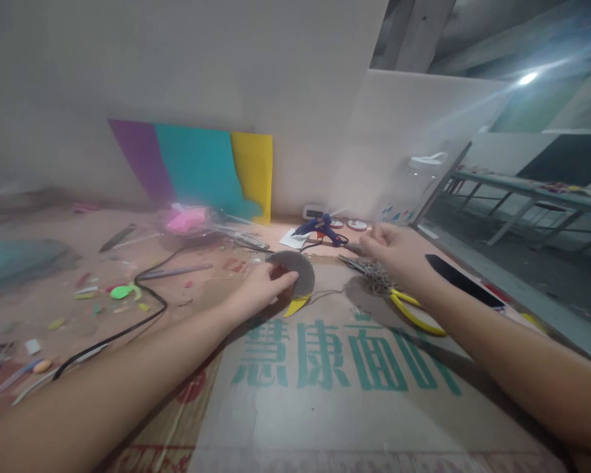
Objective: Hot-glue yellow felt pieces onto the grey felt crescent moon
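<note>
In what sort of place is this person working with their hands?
Probably a craft workshop: a blue glue gun and yellow-handled scissors are on the littered worktable, and another long table stands farther away.

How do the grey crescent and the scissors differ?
The grey crescent is held in the left hand, while the scissors lie unheld, tangled cord over their middle. The crescent is yellow only at one tip; the scissors have yellow handles. The crescent is broad and curved; the scissors' blades are narrow and pointed. Both show yellow.
</note>
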Available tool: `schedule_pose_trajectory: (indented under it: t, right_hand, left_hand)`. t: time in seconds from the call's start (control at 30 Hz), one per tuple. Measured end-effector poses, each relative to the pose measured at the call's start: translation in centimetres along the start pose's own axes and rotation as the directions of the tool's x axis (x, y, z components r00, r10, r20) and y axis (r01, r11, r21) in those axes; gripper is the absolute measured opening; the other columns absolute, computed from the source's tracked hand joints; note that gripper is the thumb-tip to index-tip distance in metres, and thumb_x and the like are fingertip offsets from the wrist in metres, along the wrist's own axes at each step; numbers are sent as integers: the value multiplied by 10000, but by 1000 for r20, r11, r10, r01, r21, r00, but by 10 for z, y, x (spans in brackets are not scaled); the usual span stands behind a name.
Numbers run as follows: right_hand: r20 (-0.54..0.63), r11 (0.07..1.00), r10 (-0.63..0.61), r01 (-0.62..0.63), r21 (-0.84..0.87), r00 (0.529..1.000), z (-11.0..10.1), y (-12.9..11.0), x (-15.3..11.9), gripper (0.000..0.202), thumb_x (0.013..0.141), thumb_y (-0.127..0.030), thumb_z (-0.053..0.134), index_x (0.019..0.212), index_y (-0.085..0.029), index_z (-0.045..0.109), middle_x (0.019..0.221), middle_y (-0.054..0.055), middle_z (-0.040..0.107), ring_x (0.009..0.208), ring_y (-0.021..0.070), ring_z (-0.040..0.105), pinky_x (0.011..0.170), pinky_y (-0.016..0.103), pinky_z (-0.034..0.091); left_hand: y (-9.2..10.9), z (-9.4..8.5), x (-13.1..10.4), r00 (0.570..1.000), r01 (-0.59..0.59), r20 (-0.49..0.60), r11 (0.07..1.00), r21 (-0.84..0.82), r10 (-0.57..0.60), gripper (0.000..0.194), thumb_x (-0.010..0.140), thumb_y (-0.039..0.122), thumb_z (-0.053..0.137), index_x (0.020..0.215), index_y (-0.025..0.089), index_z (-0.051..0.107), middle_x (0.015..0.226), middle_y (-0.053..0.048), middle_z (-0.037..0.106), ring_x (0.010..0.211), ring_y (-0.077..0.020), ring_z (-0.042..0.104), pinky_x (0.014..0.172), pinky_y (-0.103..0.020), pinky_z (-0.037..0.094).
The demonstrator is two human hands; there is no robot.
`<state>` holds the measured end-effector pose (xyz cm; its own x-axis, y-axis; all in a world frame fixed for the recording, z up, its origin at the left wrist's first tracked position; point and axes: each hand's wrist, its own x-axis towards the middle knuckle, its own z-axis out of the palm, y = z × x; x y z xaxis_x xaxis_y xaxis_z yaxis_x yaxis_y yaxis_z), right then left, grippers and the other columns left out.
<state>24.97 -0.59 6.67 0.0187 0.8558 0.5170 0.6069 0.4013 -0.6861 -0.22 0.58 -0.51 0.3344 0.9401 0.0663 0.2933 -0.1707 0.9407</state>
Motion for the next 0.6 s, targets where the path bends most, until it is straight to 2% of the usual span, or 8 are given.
schedule_pose_trajectory:
  t: [0.07,0.13,0.2,0.27,0.33,0.43,0.5,0.6]
  right_hand:
    - [-29,1000,9,-9,11,1000,-10,-4,4,367,791,-189,594,587,-222,291,533,-63,356,503,94,358,519,246,293]
    - [-26,998,5,-4,59,1000,-18,-8,7,275,766,-179,624,640,-225,385,546,-66,413,493,95,386,501,242,298]
    - [0,996,10,-10,85,1000,-24,-12,9,151,776,-224,659,753,-225,510,578,-57,487,505,101,434,499,240,322]
    - [44,998,31,-34,56,999,-29,-17,9,117,806,-296,675,817,-214,593,595,-37,536,511,103,455,497,242,333]
    - [67,999,48,-48,7,997,-34,-21,10,185,840,-373,662,784,-199,635,542,-32,513,489,100,436,486,245,323]
    - [104,1000,19,-20,8,994,-42,-24,12,391,897,-523,565,693,-193,617,495,-22,477,479,106,428,496,254,340]
    - [162,1000,-12,8,29,987,-48,-24,14,477,881,-607,543,649,-193,588,521,-4,511,503,114,459,522,262,377]
    - [261,1000,-10,2,30,965,-58,-21,14,454,810,-629,628,686,-193,606,560,-2,551,537,123,496,549,264,408]
  left_hand:
    - [2,0,-1,1000,-8,-25,1000,11,8,329,809,476,579,701,166,555,615,-5,596,572,-142,562,525,-247,401]
    - [4,0,-1,999,-14,-46,1000,2,14,335,805,488,578,699,173,538,597,1,590,564,-143,561,522,-250,397]
    - [4,0,-2,999,-20,-49,1000,-12,20,333,804,492,576,705,178,528,594,6,590,557,-141,559,524,-251,395]
    - [4,1,-1,999,-18,-43,1000,-16,17,329,802,491,581,712,180,526,592,10,590,552,-139,554,527,-251,392]
    - [3,1,-1,999,-14,-47,1000,-18,13,328,797,492,590,714,181,526,595,12,590,555,-137,552,533,-251,392]
    - [3,0,-2,999,-16,-48,999,-31,15,332,797,495,590,704,183,523,598,14,587,558,-135,545,545,-254,396]
    - [3,0,-1,999,-23,-47,999,-31,21,335,797,497,586,694,184,521,597,13,586,560,-136,544,550,-257,399]
    - [3,0,-1,998,-21,-54,1000,-3,21,344,790,505,589,685,182,528,600,7,591,584,-148,565,565,-263,411]
